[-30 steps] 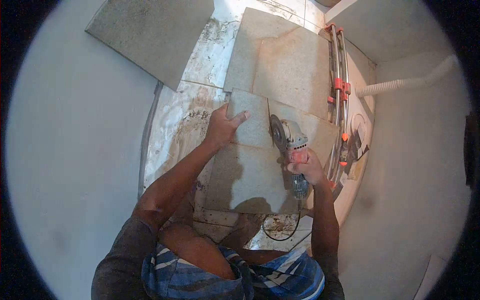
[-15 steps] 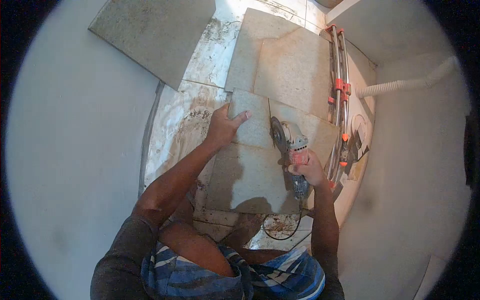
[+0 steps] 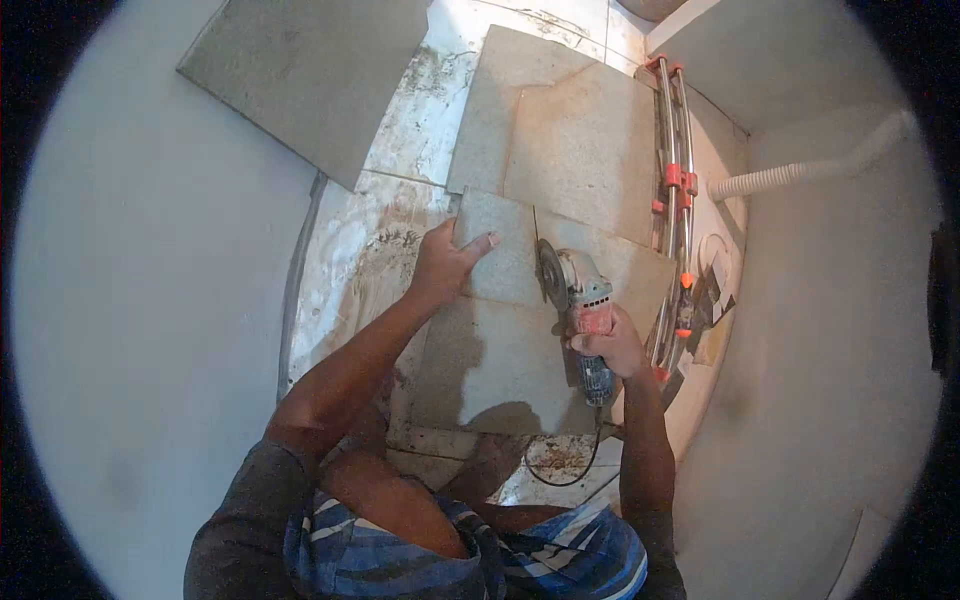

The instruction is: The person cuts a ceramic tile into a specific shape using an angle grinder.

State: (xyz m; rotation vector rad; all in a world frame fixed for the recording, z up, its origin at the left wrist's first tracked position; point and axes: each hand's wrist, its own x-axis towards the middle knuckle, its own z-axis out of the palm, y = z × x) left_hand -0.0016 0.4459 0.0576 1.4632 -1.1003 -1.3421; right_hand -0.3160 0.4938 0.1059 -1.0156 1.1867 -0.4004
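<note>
The right hand [image 3: 612,345] grips an angle grinder [image 3: 578,300] whose disc stands on edge in a cut line on the grey tile [image 3: 500,350], while the left hand [image 3: 445,262] presses flat on that tile's far left part, a red-and-chrome tile cutter [image 3: 672,190] lying beside the tile's right edge.

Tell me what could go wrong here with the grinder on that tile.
The left hand presses the tile bare, close beside the grinder's disc; a slip could likely cut it. The right hand alone holds the angle grinder, so a kickback may twist it. The cord loops under the tile's near edge and might snag.
</note>
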